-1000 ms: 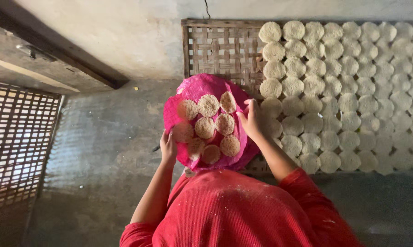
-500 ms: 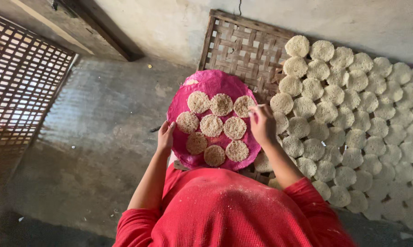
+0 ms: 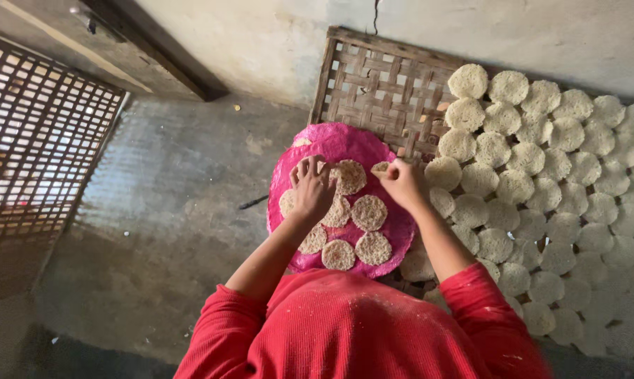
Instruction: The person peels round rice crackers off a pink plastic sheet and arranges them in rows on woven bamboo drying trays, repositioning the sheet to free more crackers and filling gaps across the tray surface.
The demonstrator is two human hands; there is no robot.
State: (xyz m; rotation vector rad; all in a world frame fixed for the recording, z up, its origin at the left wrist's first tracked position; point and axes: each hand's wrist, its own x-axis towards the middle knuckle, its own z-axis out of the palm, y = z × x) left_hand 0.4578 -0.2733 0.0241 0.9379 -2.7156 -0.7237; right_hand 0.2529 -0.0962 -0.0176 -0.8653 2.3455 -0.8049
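Discs of pale, lacy dough sit on a pink tray [image 3: 331,140], and both hands work over it. The left hand [image 3: 311,188] lies flat on the tray with its fingers spread, pressing down on a disc or two beneath the palm; whether it grips anything I cannot tell. The right hand [image 3: 401,182] is at the tray's right edge with fingertips pinched on one small disc [image 3: 381,168], lifted slightly off the pink surface.

Five or six discs remain on the tray, clustered in its lower half — one near the middle [image 3: 368,211], two at the bottom [image 3: 338,254], others partly under the left hand. The upper part of the tray is bare.

To the right of the tray, touching or just under its edge, lies a woven bamboo mat [image 3: 373,84] whose long axis runs left to right across the view. Most of the mat is covered with rows of the same discs [image 3: 542,182], laid edge to edge and slightly overlapping. Its left end, right above and behind the tray, is uncovered lattice. That open patch lies just beyond the right hand — the nearer hand to it — with the pinched disc between tray and laid rows.

A second lattice rack [image 3: 36,154] lies well apart on the left of the concrete floor [image 3: 162,231]. The person wears a red top [image 3: 352,330].
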